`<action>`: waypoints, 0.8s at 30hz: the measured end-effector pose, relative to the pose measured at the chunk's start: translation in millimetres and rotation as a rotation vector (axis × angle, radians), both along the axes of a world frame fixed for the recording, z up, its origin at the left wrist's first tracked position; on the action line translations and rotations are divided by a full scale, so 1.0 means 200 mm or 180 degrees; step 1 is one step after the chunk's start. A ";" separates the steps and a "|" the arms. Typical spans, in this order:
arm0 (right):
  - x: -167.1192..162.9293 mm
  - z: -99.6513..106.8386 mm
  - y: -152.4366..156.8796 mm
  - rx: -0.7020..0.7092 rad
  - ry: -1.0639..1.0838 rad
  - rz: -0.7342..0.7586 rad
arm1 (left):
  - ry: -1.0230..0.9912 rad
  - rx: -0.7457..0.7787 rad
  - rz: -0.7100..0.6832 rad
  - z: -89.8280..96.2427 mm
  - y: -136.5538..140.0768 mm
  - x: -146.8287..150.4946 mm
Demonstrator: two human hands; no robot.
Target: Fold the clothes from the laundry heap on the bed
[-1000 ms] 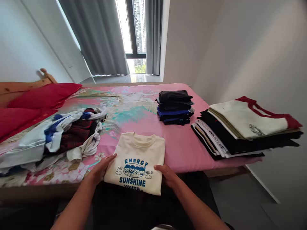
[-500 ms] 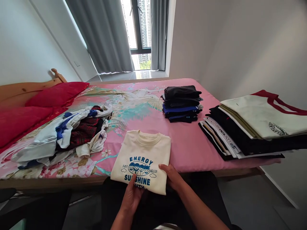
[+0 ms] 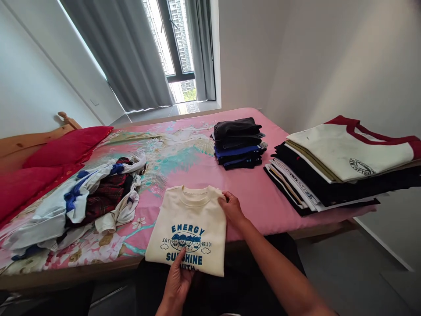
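A folded cream T-shirt with blue lettering and cartoon faces lies at the front edge of the bed, its lower part jutting over the edge. My left hand grips the shirt's lower edge, thumb on top of the print and the other fingers underneath. At the shirt's upper right corner, by the shoulder, my right hand pinches the fabric between thumb and fingers. Beyond the shirt, to the right, stands a stack of folded dark and blue clothes.
A tall pile of folded shirts sits at the bed's right end, partly overhanging. Crumpled white, blue and plaid clothes lie on the left, near red pillows. The pink flowered bedsheet covers the bed below a curtained window.
My right hand has moved up from the shirt's right side to its upper right corner. My left hand keeps its hold on the lower edge. The view has shifted and tilted slightly.
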State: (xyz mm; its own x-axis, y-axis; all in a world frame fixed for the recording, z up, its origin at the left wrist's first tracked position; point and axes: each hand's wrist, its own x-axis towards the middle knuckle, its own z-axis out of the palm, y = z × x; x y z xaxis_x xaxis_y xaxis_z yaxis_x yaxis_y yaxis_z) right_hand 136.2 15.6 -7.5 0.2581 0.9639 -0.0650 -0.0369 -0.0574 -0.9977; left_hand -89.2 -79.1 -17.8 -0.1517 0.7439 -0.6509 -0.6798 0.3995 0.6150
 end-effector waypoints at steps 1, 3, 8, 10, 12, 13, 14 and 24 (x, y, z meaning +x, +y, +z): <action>-0.04 0.01 -0.02 0.0321 -0.0301 0.0034 | 0.0000 -0.0006 -0.0023 0.00 0.00 0.00; -0.12 0.02 -0.09 0.0961 -0.1012 0.0215 | 0.0025 -0.0001 -0.0063 0.00 0.01 0.00; -0.22 0.04 -0.21 0.1619 -0.1909 0.0782 | 0.0112 -0.0004 -0.0073 -0.01 0.01 0.00; -0.21 0.06 -0.21 0.1683 -0.1975 0.0849 | 0.0104 0.0006 -0.0081 -0.02 0.01 0.01; -0.19 0.07 -0.20 0.1702 -0.1968 0.0905 | 0.0092 0.0002 -0.0081 -0.02 0.01 0.01; -0.18 0.07 -0.18 0.1666 -0.1912 0.0892 | 0.0087 -0.0003 -0.0068 -0.02 0.01 0.01; -0.16 0.07 -0.16 0.1564 -0.1784 0.0782 | 0.0080 -0.0014 -0.0054 -0.02 0.01 0.00; 0.00 -0.17 -0.33 -0.0246 0.1605 -0.1315 | -0.0065 0.0243 0.0141 0.00 -0.05 0.05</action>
State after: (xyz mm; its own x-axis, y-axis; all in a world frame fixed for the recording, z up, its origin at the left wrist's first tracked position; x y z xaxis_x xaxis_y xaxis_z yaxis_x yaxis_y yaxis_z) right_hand 136.4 -49.4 -40.8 0.5259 0.7796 -0.3401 -0.5334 -0.0092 -0.8458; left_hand -78.7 -89.5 -16.9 -0.1728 0.7843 -0.5958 -0.7086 0.3211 0.6283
